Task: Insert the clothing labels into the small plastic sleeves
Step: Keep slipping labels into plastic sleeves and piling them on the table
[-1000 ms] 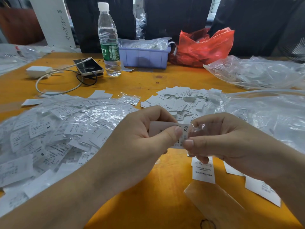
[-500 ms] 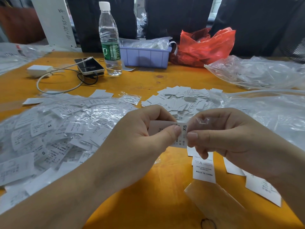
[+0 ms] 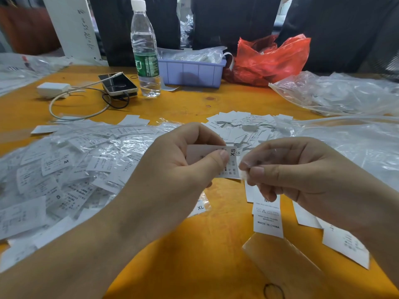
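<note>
Quick update: our left hand (image 3: 183, 160) pinches the XS label (image 3: 232, 162) above the worktop (image 3: 194, 104), and our right hand (image 3: 302, 169) has slid off the label's edge, thumb and finger now pinched on a clear sleeve (image 3: 244, 174), we think. A moment ago both met on the label, so it probably isn't in yet; the mouth needs opening first.

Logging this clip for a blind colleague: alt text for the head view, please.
Left hand pinches an XS label while the right hand pinches a small clear sleeve beside it, above an orange table strewn with labels.
</note>
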A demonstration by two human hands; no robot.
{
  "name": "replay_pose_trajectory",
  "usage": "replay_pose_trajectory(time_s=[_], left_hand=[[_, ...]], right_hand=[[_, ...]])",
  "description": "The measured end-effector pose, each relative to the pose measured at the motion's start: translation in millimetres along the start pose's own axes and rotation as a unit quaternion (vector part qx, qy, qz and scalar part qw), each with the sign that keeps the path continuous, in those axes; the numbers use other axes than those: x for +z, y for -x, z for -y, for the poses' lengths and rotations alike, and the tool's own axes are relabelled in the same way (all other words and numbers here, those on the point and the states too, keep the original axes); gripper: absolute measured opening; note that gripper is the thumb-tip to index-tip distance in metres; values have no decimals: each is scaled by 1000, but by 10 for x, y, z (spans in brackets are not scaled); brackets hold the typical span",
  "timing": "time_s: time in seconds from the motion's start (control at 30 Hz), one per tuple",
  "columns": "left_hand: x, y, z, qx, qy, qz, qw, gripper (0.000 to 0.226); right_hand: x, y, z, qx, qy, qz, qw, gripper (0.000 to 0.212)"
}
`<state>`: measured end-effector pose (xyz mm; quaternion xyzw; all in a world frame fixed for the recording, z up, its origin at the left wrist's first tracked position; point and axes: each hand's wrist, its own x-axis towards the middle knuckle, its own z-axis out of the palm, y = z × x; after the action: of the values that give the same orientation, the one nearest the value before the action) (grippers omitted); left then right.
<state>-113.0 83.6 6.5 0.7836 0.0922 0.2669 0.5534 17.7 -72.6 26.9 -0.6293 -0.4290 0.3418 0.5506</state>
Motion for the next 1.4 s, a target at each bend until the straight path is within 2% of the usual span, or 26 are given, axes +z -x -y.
replay_pose_trajectory(time_s=[0.1,0.67,1.4], left_hand=[[11,14,-23,17,-12,-7,1000,9],[70,63,-83,62,-54,-64,995,7],[57,73,-97,82,-109,-103,985,4]], right_hand=[[-1,-6,-11,-1,1,-2,1000,16],[14,-17,-57,18,-81,49,995,16],[14,-9,-29,36,-118,29,992,18]])
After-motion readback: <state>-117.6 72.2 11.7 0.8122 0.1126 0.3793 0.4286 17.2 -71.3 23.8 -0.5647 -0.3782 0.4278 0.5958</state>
